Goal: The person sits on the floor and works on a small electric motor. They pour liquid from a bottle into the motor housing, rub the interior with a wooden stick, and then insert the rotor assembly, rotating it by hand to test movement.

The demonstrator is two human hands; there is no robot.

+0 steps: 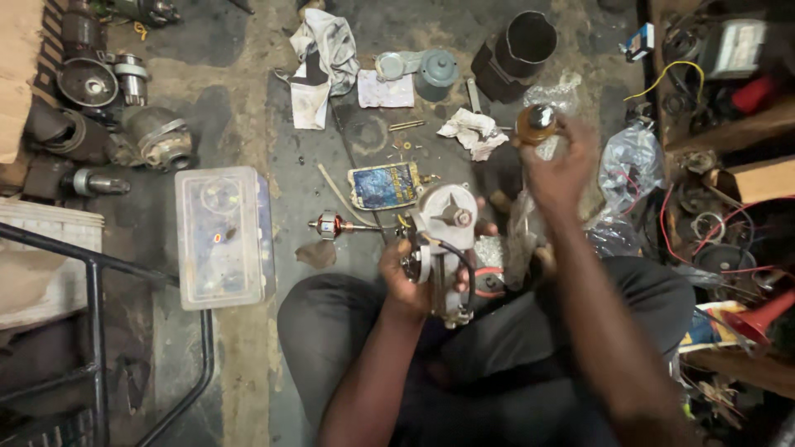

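Floor [248, 348] is stained concrete, I'm seated on it with the work held over my lap.

Biggest loose item: clear plastic box [224, 236] to my left, lid on. A few small bits are visible through it, can't tell what they are.

Black cylinder housing [517, 54] lies on its side at the far end, open mouth towards me. I can't see anything inside.

Grey motor housing [443, 248] is in my left hand [406, 277], fingers wrapped tight round its side. It's held upright, shaft end facing up, so that top face is in plain view. Black cable loops down its right side.

Right hand [559, 170] is raised well clear of the housing, fingertips pinched on a small brown round part [537, 122] with a shiny cap. Held up at the fingertips, probably for inspection.

Rag [319, 62] and crumpled white paper [472, 132] lie beyond the work. Blue-faced flat packet [383, 185] is just past the housing.

Rotor shaft with copper winding [331, 223] lies flat on the floor, left of the housing and apart from it.

Loose brass screws [406, 126] are scattered near the paper, not in any container.
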